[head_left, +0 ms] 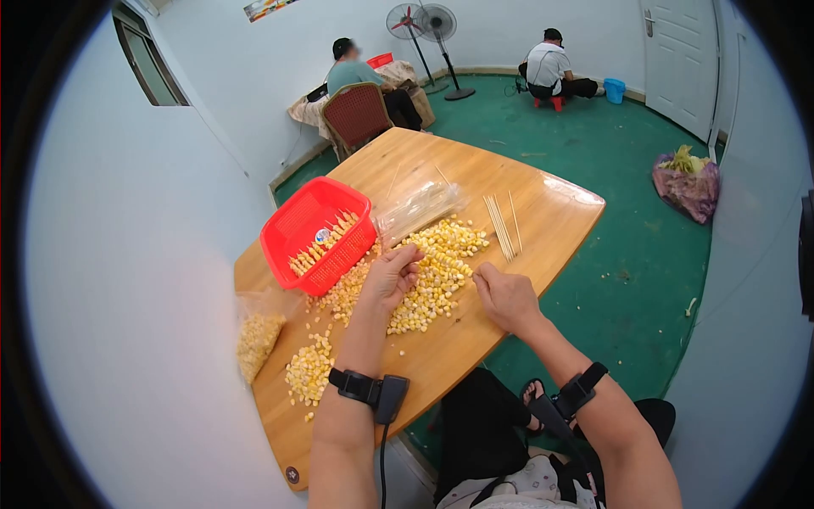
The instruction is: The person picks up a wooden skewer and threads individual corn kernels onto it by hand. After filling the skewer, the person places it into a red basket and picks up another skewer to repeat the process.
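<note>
My left hand is over the left side of a heap of yellow corn kernels, its fingers curled in and closed. To the right of the heap, near the table's edge, my right hand is closed with thumb and forefinger pressed together. What either hand pinches is too small to make out. Several thin wooden skewers lie just beyond my right hand. A clear plastic bag of skewers rests behind the heap. Finished corn skewers lie in a red plastic basket on the left.
A smaller kernel pile and a plastic bag of kernels sit on the left of the wooden table. Two people sit farther off, near standing fans. A blue bucket and a purple bag stand on the green floor.
</note>
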Action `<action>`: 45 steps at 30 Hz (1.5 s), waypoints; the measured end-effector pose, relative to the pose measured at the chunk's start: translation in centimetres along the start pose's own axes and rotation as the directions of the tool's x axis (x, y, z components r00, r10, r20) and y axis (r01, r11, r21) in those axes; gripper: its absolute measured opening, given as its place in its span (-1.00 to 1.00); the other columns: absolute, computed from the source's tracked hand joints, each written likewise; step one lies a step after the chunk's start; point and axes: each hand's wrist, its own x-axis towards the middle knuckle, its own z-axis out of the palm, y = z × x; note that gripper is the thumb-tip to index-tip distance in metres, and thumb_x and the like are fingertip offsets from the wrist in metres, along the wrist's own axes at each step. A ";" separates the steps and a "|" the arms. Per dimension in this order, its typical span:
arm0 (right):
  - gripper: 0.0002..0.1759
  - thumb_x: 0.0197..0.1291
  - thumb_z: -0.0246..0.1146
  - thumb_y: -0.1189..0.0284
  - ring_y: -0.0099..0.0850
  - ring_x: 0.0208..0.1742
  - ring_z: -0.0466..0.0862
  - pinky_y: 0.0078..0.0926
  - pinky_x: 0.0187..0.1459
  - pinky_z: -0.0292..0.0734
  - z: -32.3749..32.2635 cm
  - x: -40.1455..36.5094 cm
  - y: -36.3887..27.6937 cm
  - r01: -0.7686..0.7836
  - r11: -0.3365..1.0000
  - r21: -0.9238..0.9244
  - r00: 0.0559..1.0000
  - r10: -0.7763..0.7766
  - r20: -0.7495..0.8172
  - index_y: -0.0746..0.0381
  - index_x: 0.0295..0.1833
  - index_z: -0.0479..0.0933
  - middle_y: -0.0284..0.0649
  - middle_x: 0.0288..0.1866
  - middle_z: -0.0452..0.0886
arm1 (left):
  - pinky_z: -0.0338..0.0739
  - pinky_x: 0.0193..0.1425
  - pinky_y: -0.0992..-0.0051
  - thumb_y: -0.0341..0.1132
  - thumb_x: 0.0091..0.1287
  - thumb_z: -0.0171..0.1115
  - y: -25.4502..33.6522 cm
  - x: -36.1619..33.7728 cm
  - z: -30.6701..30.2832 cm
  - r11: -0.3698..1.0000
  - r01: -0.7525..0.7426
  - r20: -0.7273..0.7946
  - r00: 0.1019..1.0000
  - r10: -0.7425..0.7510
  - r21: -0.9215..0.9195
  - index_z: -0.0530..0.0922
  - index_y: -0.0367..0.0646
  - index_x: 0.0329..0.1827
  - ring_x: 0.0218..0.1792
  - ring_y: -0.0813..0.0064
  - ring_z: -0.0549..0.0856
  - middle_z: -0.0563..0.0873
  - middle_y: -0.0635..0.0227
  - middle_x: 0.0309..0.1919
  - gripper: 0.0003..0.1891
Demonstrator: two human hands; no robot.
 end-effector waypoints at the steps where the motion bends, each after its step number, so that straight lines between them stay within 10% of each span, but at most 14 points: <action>1: -0.85 0.22 0.07 0.34 -0.11 -0.63 0.53 -0.19 -0.58 0.39 0.0 0.0 0.0 0.010 1.000 0.003 1.000 -0.010 -0.003 0.18 -0.32 0.38 -0.10 -0.72 0.45 | 0.46 -0.53 0.72 -0.36 0.23 0.26 -0.3 0.1 0.0 0.999 0.016 0.032 0.999 -0.015 -0.034 0.56 -0.23 -0.27 -0.54 0.67 0.54 0.63 0.37 -0.45 -0.87; 23: -0.85 0.24 0.05 0.34 -0.12 -0.64 0.53 -0.20 -0.60 0.40 0.1 -0.1 0.1 0.011 1.000 -0.009 1.000 -0.011 -0.011 0.19 -0.31 0.38 -0.10 -0.73 0.45 | 0.45 -0.54 0.66 -0.32 0.22 0.25 0.3 -0.6 1.0 0.999 0.011 0.004 1.000 -0.011 -0.030 0.57 -0.23 -0.29 -0.57 0.60 0.56 0.64 0.36 -0.49 -0.85; 28: -0.86 0.24 0.06 0.35 -0.13 -0.65 0.54 -0.21 -0.59 0.40 0.3 0.0 0.0 -0.038 0.999 -0.026 0.996 0.035 -0.086 0.18 -0.31 0.38 -0.11 -0.73 0.46 | 0.45 -0.45 0.58 -0.33 0.18 0.25 0.2 0.9 -2.2 0.396 -0.343 0.032 0.789 0.614 0.852 0.63 -0.28 -0.15 -0.53 0.63 0.56 0.68 0.30 -0.47 -0.76; 36: -0.86 0.22 0.08 0.34 -0.16 -0.65 0.54 -0.21 -0.59 0.41 0.2 0.0 -0.1 -0.039 0.998 -0.047 0.997 0.036 -0.061 0.17 -0.33 0.38 -0.14 -0.73 0.46 | 0.50 -0.28 0.47 -0.44 0.06 0.23 -1.8 0.5 -1.3 -0.053 -0.414 0.374 0.754 0.540 0.909 0.64 -0.24 -0.20 -0.43 0.36 0.62 0.64 0.16 -0.40 -0.78; 45: -0.85 0.22 0.07 0.34 -0.15 -0.65 0.54 -0.21 -0.59 0.41 0.2 0.0 0.0 -0.038 0.998 -0.051 0.999 0.036 -0.030 0.18 -0.33 0.39 -0.14 -0.73 0.46 | 0.49 -0.14 0.32 -0.50 0.05 0.17 -1.5 -0.2 -0.6 -0.007 -0.469 0.405 0.754 0.517 0.883 0.63 -0.30 -0.23 -0.28 0.13 0.61 0.61 0.08 -0.36 -0.79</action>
